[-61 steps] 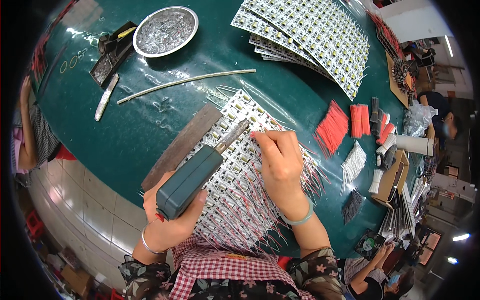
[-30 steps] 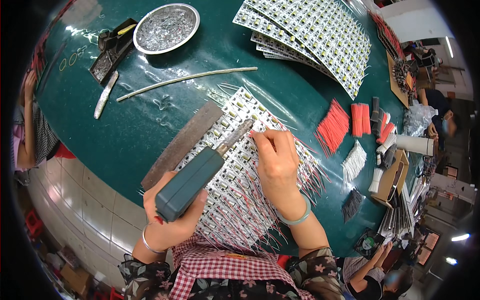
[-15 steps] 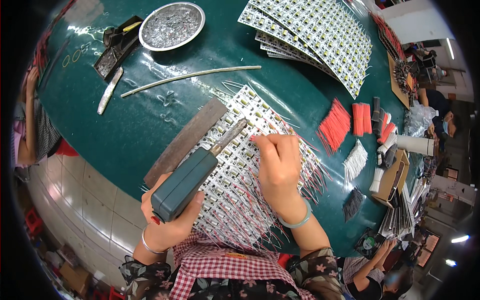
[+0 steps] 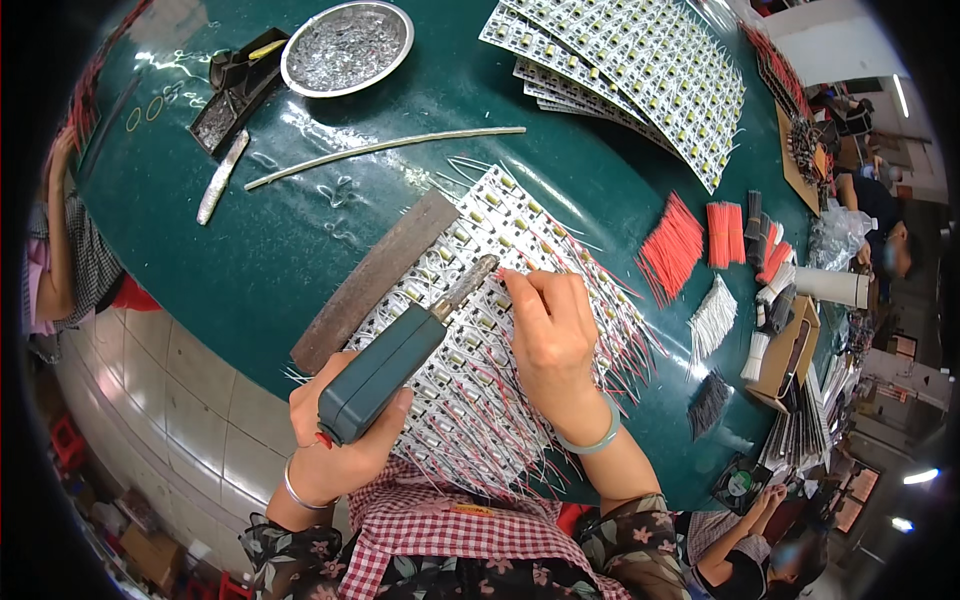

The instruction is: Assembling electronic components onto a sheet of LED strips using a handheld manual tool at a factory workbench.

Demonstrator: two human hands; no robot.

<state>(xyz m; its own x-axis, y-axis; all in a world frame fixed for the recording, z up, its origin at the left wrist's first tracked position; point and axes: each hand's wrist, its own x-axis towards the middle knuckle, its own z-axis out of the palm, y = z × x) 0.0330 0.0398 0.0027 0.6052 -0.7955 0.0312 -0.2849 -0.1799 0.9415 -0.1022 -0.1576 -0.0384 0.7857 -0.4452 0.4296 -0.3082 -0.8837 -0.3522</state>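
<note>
My left hand [image 4: 340, 455] is wrapped round the dark green body of a soldering iron [image 4: 385, 370]. Its metal tip points away from me and touches or hovers just above a panel of white circuit boards [image 4: 470, 375]. Close beside that tip, my right hand [image 4: 558, 350] pinches a thin red wire [image 4: 503, 273] between thumb and forefinger, low over the panel. Many red and white wires trail off the panel's right and near sides. A brown wooden bar [image 4: 372, 285] lies along its left edge.
Farther back stand a bowl of metal scraps [image 4: 345, 50], a dark tray [image 4: 225, 118] and a long solder stick [image 4: 385, 146]. More board panels [image 4: 640, 80] are stacked at far right. Red wires [image 4: 672, 250], white wires [image 4: 714, 318] and black wires [image 4: 709, 402] lie right. Co-workers sit nearby.
The soldering iron has shifted slightly right and toward me, bringing its tip closer to my right fingertips. My right hand has moved only a little to the left.
</note>
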